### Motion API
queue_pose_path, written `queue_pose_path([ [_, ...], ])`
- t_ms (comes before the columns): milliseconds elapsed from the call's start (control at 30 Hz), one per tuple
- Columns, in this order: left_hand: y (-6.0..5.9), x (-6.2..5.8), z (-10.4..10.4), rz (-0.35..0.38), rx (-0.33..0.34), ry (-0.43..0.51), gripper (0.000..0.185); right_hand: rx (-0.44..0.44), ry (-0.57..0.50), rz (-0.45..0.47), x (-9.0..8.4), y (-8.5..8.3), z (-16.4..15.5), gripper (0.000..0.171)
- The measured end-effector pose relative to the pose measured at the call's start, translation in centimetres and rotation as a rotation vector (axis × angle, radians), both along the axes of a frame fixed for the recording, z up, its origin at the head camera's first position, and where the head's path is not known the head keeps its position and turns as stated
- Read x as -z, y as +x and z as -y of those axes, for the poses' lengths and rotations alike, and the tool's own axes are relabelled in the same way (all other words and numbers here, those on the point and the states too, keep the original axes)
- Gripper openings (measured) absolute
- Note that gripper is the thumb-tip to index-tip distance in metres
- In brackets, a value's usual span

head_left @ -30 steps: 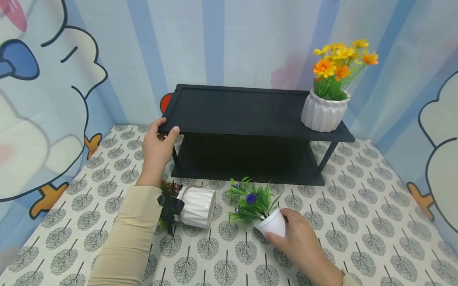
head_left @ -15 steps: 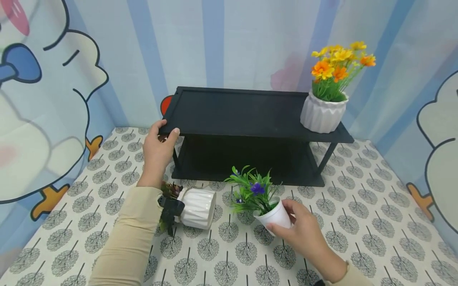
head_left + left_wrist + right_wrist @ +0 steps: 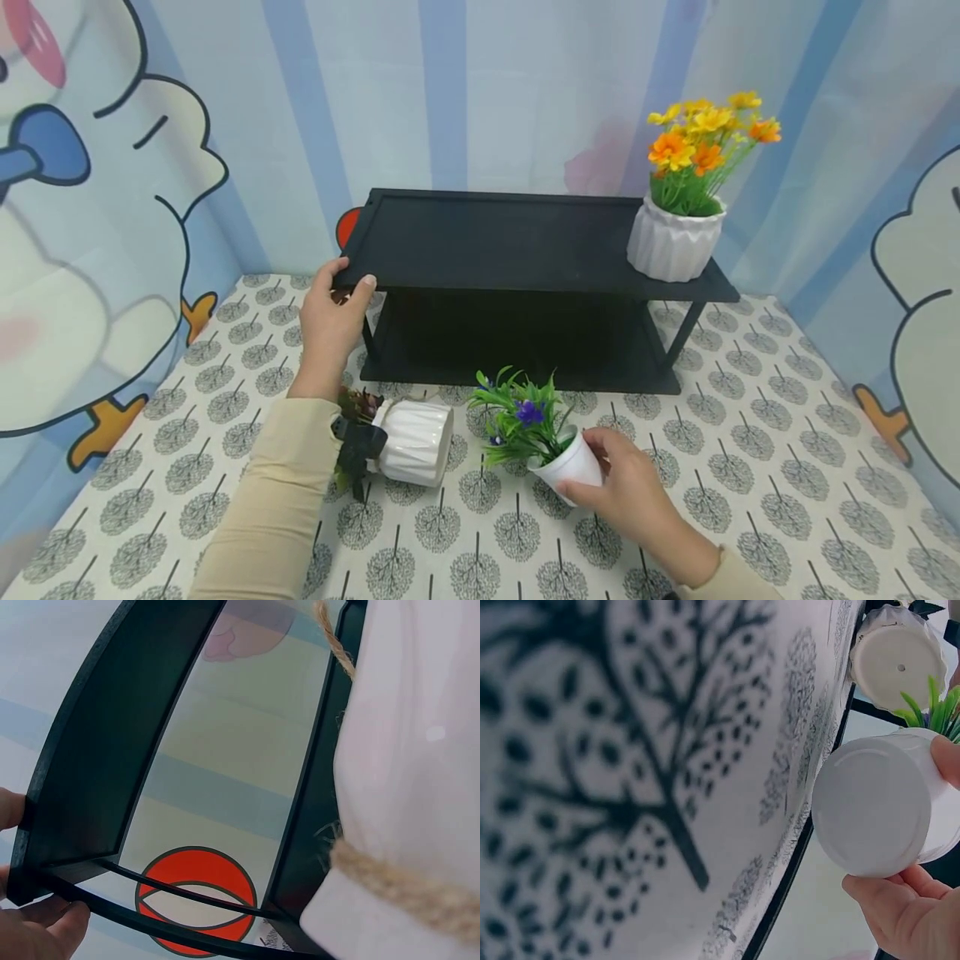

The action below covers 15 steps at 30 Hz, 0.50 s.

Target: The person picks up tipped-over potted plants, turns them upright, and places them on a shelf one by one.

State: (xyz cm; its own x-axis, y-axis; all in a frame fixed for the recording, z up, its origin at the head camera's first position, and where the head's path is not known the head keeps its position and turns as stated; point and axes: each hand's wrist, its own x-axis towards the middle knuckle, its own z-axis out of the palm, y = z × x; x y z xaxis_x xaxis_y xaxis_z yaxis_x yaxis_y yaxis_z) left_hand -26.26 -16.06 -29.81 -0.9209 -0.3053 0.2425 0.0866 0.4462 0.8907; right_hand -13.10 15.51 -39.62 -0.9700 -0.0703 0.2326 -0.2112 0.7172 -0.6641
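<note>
My left hand grips the left front corner of a black two-tier shelf; in the left wrist view its fingers lie around that corner. My right hand holds a small white pot between thumb and fingers. The pot tilts leftward, its green leaves and purple flowers pointing at the shelf's front. Its flat base faces the right wrist camera, just off the cloth. Beside my left forearm a white ribbed pot lies on its side, its dark plant partly hidden by the wrist camera.
A white ribbed pot with yellow and orange flowers stands upright on the shelf's top right end. The tree-patterned tablecloth spreads in front. A striped cartoon curtain hangs behind and at both sides.
The small pot rose and tipped more upright half a second ago, and now leans left and lower again in my right hand. My left hand stays on the shelf corner.
</note>
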Motion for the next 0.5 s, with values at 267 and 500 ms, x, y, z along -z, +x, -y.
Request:
queue_pose_path([
  [267,0.02,-0.01,0.03,-0.017,-0.004,-0.003,0.054,0.009,-0.036,0.085,0.18,-0.57,-0.16,0.061],
  [500,-0.03,0.05,0.01,-0.011,-0.008,-0.013,0.055,0.01,-0.064,0.086,0.33,-0.88,-0.38,0.058],
])
